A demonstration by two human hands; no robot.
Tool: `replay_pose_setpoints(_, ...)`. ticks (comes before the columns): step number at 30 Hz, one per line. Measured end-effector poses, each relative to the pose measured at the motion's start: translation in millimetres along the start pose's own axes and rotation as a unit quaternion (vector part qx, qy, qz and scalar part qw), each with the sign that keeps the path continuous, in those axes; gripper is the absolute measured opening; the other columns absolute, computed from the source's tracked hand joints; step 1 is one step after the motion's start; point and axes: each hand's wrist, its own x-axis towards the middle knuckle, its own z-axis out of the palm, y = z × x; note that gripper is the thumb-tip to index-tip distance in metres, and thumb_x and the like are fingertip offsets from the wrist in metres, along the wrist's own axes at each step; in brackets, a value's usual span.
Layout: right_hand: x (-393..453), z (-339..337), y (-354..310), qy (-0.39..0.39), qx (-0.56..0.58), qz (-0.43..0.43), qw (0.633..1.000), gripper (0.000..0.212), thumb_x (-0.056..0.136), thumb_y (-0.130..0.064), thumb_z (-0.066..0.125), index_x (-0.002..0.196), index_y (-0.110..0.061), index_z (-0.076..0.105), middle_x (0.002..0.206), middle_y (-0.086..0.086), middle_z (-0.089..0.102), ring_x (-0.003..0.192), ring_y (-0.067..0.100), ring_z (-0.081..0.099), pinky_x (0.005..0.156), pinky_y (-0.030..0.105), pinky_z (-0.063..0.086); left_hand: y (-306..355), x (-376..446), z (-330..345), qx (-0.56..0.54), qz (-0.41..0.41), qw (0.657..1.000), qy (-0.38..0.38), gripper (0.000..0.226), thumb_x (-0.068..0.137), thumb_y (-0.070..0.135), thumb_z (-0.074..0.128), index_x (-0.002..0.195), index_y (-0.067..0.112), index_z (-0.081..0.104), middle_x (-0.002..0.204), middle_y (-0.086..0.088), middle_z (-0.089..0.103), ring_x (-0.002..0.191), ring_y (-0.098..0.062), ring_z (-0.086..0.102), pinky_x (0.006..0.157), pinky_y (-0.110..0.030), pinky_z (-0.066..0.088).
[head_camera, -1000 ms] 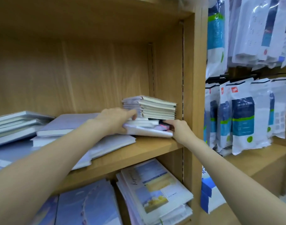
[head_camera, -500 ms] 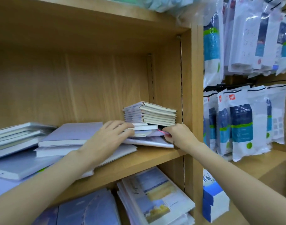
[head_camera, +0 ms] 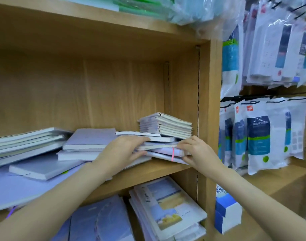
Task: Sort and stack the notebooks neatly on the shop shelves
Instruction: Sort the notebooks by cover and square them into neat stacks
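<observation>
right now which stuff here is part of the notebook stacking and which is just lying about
Part of the job:
- left hand and right hand, gripping the banded notebook bundle
- small notebook stack on top
- lavender notebooks
- wooden shelf

Just lying about:
- hanging white packets
- blue and white box

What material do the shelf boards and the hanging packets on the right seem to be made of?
Shelf boards: probably wood or wood-look laminate, matte; a pale brown grain pattern shows. Hanging packets: apparently thin glossy plastic film; they wrinkle and catch bright glare, with printed labels.
</observation>
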Motion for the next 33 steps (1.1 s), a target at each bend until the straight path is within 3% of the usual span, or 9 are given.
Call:
replay_pose_setpoints(2,6.5,-1.5,-2.8,-0.048,0.005,0.072,0.996,0.028,0.072,0.0,0.065,0.098,-0.011,0.07,0.099,0.004,0.069,0.089,0.029,0.063,0.068,0.036,0.054,6.6,9.7,-3.0,0.036,-0.028,0.998,-0.034,0.033,0.085,0.033,0.045,0.102,0.018,0.068,0.095,-0.001,0.071,0.088,-0.023,0.066,0.07,-0.034,0.053)
replay_pose_setpoints(4,19.7,-11.1,-7.8,-0.068,-0.018,0.117,0.991,0.023,0.083,-0.009,0.054,0.102,-0.014,0.066,0.101,0.003,0.067,0.096,0.029,0.061,0.071,0.034,0.048,6.0,21.3,-5.4,0.062,-0.106,0.991,-0.06,0.029,0.093,0.027,0.04,0.101,0.018,0.066,0.096,-0.005,0.069,0.093,-0.029,0.061,0.076,-0.037,0.048)
replay_pose_setpoints(10,62.1,-90.2,-44.3,0.008,0.019,0.013,1.0,0.019,0.09,-0.025,0.058,0.106,-0.015,0.06,0.098,0.0,0.063,0.089,0.022,0.058,0.069,0.039,0.048,-9.7,28.5,-28.9,0.108,-0.183,0.97,-0.117,0.017,0.093,0.02,0.048,0.085,0.014,0.061,0.094,-0.013,0.066,0.095,-0.033,0.057,0.07,-0.033,0.037)
replay_pose_setpoints(15,39.3,-101.7,-66.5,-0.143,0.004,0.06,0.988,0.028,0.092,-0.029,0.055,0.116,-0.016,0.049,0.1,0.004,0.059,0.094,0.028,0.057,0.07,0.036,0.044,4.9,-13.2,-29.9,-0.017,-0.277,0.959,-0.061,0.038,0.093,0.014,0.049,0.131,0.015,0.049,0.116,-0.017,0.063,0.109,-0.033,0.056,0.085,-0.038,0.044)
replay_pose_setpoints(17,37.0,-103.2,-74.0,-0.212,-0.023,0.072,0.974,0.007,0.09,-0.026,0.057,0.093,-0.026,0.051,0.088,0.005,0.054,0.095,0.033,0.056,0.069,0.037,0.043,26.8,-37.0,-30.3,-0.045,-0.278,0.96,0.012,0.043,0.091,0.011,0.051,0.134,0.013,0.046,0.12,-0.015,0.062,0.111,-0.034,0.055,0.089,-0.039,0.043)
replay_pose_setpoints(19,34.1,-105.9,-83.6,-0.226,-0.046,0.084,0.97,0.034,0.09,-0.025,0.056,0.066,-0.03,0.033,0.081,0.004,0.048,0.091,0.033,0.056,0.063,0.033,0.037,48.9,-61.0,-24.8,-0.048,-0.222,0.974,-0.001,0.048,0.088,0.008,0.051,0.136,0.011,0.044,0.131,-0.013,0.055,0.12,-0.032,0.05,0.098,-0.037,0.037)
replay_pose_setpoints(23,31.9,-128.3,-95.7,-0.119,-0.041,0.065,0.99,0.009,0.09,-0.028,0.057,0.091,-0.019,0.056,0.081,0.003,0.056,0.087,0.029,0.058,0.062,0.03,0.035,53.6,-79.3,-5.4,0.104,-0.154,0.965,-0.187,0.06,0.094,0.014,0.041,0.148,0.017,0.016,0.156,0.001,0.015,0.143,-0.016,0.014,0.115,-0.037,0.002)
replay_pose_setpoints(29,43.0,-173.0,-102.1,0.055,0.094,0.036,0.993,0.015,0.082,-0.021,0.067,0.08,-0.018,0.053,0.069,0.004,0.055,0.069,0.026,0.051,0.063,0.043,0.045,51.6,-70.5,-13.3,0.125,-0.121,0.97,-0.173,0.049,0.097,0.016,0.035,0.145,0.017,0.025,0.152,0.001,0.025,0.138,-0.011,0.024,0.115,-0.036,0.002)
replay_pose_setpoints(33,51.7,-183.2,-98.5,0.166,0.143,0.011,0.976,0.014,0.084,-0.019,0.064,0.092,-0.009,0.061,0.076,0.006,0.059,0.071,0.017,0.05,0.063,0.027,0.037,37.8,-65.2,-11.4,0.12,-0.111,0.974,-0.155,0.04,0.097,0.015,0.036,0.137,0.017,0.039,0.139,0.0,0.043,0.127,-0.018,0.041,0.113,-0.032,0.012)
